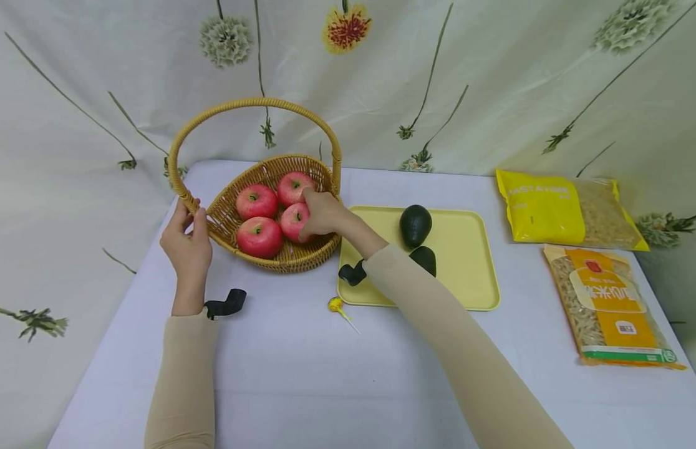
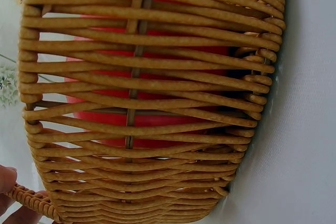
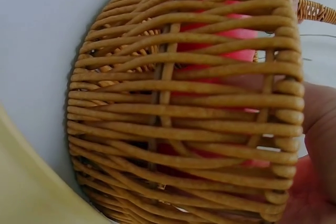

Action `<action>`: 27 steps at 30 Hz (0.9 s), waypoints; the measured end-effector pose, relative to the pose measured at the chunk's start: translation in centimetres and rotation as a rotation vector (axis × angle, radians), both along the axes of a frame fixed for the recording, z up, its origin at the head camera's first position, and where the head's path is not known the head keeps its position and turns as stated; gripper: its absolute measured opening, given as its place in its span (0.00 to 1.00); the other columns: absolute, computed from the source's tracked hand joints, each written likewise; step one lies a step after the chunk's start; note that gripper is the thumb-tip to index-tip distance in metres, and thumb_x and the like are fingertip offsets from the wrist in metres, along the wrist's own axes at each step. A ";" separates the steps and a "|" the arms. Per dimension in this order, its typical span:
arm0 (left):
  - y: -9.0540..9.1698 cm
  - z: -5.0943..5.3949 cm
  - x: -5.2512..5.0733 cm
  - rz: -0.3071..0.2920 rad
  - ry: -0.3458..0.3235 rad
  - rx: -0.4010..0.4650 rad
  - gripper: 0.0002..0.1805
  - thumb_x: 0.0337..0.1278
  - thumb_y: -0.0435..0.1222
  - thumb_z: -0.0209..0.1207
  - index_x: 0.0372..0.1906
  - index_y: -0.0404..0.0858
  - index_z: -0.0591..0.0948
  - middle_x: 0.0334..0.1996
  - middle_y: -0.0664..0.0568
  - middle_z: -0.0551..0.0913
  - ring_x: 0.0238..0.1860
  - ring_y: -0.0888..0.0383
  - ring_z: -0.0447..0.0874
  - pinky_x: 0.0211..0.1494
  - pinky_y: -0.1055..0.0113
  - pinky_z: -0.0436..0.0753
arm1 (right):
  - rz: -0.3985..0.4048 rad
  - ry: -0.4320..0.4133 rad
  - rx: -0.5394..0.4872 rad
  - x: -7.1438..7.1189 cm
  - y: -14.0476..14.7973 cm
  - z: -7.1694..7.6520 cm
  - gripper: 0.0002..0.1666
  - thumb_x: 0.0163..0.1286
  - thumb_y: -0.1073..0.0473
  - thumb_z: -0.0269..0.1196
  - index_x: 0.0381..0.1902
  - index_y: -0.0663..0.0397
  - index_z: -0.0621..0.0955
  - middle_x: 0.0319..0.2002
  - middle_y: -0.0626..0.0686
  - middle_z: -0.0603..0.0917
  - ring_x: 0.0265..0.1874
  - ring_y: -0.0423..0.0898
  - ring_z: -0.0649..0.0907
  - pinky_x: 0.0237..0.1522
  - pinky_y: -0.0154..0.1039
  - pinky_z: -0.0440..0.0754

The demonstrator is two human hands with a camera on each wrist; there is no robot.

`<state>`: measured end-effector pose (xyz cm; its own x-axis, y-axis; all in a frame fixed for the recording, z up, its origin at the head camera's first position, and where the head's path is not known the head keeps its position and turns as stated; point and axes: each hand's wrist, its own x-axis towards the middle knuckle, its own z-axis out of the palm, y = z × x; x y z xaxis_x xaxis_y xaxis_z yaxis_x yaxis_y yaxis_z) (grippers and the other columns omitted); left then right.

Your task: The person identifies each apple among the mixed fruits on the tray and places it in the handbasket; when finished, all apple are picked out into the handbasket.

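Several red apples (image 1: 260, 237) lie in a wicker basket (image 1: 286, 265) with a tall arched handle (image 1: 252, 104). My left hand (image 1: 186, 243) pinches the foot of that handle at the basket's left side; a fingertip (image 2: 6, 178) of it shows in the left wrist view. Reaching over the right rim, my right hand (image 1: 327, 215) holds the front-right apple (image 1: 292, 222), thumb and fingers on either side of it. In the right wrist view the woven wall (image 3: 210, 98) hides most of that grip.
Right of the basket lies a yellow tray (image 1: 466, 268) with two avocados (image 1: 415, 226), one partly behind my right sleeve. A yellow lollipop (image 1: 336, 304) lies in front. Farther right are a yellow pasta bag (image 1: 544, 209) and an orange-labelled bag (image 1: 612, 299). A floral cloth hangs behind.
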<state>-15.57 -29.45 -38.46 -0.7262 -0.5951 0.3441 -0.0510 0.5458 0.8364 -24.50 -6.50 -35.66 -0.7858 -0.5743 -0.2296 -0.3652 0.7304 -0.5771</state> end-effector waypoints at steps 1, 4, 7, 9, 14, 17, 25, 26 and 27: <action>0.0 0.0 0.0 0.000 0.000 -0.002 0.21 0.70 0.40 0.52 0.66 0.46 0.76 0.56 0.52 0.84 0.53 0.60 0.81 0.46 0.80 0.79 | -0.003 -0.011 0.004 0.1 0.0 0.0 0.39 0.49 0.53 0.76 0.54 0.57 0.69 0.47 0.54 0.80 0.46 0.47 0.78 0.43 0.37 0.78; 0.1 0.1 0.1 0.002 -0.003 0.000 0.22 0.70 0.40 0.51 0.66 0.47 0.76 0.56 0.52 0.83 0.54 0.59 0.81 0.46 0.80 0.79 | -0.010 -0.038 0.017 0.3 -0.1 0.2 0.40 0.51 0.55 0.75 0.57 0.58 0.68 0.49 0.54 0.80 0.46 0.47 0.78 0.43 0.37 0.78; 0.2 0.2 0.1 0.002 -0.007 0.007 0.22 0.70 0.41 0.51 0.66 0.47 0.76 0.56 0.52 0.83 0.54 0.59 0.81 0.46 0.80 0.79 | -0.010 -0.032 0.027 0.6 0.0 0.3 0.41 0.52 0.55 0.75 0.59 0.59 0.68 0.52 0.55 0.80 0.49 0.48 0.78 0.46 0.37 0.79; 0.2 0.2 0.1 -0.002 -0.007 0.011 0.22 0.70 0.41 0.51 0.66 0.47 0.75 0.57 0.52 0.83 0.54 0.59 0.81 0.47 0.79 0.80 | -0.007 -0.007 0.038 0.7 0.2 0.5 0.42 0.51 0.54 0.76 0.60 0.59 0.68 0.54 0.55 0.80 0.53 0.49 0.78 0.52 0.38 0.79; 0.2 0.2 0.2 -0.013 -0.016 0.011 0.22 0.71 0.42 0.51 0.68 0.49 0.74 0.58 0.53 0.82 0.55 0.59 0.80 0.52 0.73 0.82 | -0.003 0.027 0.014 1.0 1.1 1.0 0.50 0.54 0.52 0.75 0.70 0.59 0.65 0.64 0.55 0.75 0.64 0.50 0.73 0.65 0.41 0.73; 0.0 0.4 0.2 -0.010 -0.021 0.016 0.22 0.71 0.43 0.51 0.67 0.50 0.74 0.58 0.54 0.82 0.55 0.59 0.80 0.53 0.70 0.83 | 0.001 0.023 -0.055 1.4 2.0 1.4 0.50 0.56 0.52 0.73 0.72 0.59 0.64 0.67 0.55 0.73 0.66 0.50 0.71 0.68 0.42 0.71; -0.3 0.8 0.4 -0.007 -0.066 0.031 0.22 0.72 0.44 0.50 0.68 0.54 0.73 0.60 0.55 0.80 0.59 0.56 0.79 0.58 0.62 0.82 | -0.016 0.008 -0.267 3.2 5.6 2.1 0.44 0.58 0.51 0.72 0.69 0.55 0.68 0.67 0.54 0.73 0.66 0.52 0.71 0.67 0.48 0.72; -0.3 0.8 0.4 -0.011 -0.067 0.029 0.22 0.72 0.44 0.50 0.68 0.53 0.73 0.60 0.55 0.80 0.59 0.56 0.79 0.58 0.61 0.82 | -0.021 0.004 -0.295 3.5 6.2 2.1 0.44 0.58 0.51 0.72 0.69 0.55 0.68 0.67 0.54 0.73 0.67 0.53 0.71 0.67 0.48 0.72; -0.4 0.8 0.4 -0.016 -0.069 0.029 0.22 0.72 0.44 0.50 0.68 0.53 0.74 0.60 0.54 0.80 0.59 0.56 0.79 0.59 0.61 0.82 | -0.024 0.004 -0.315 3.8 6.9 2.1 0.44 0.59 0.51 0.72 0.69 0.55 0.68 0.68 0.54 0.72 0.67 0.53 0.71 0.67 0.48 0.73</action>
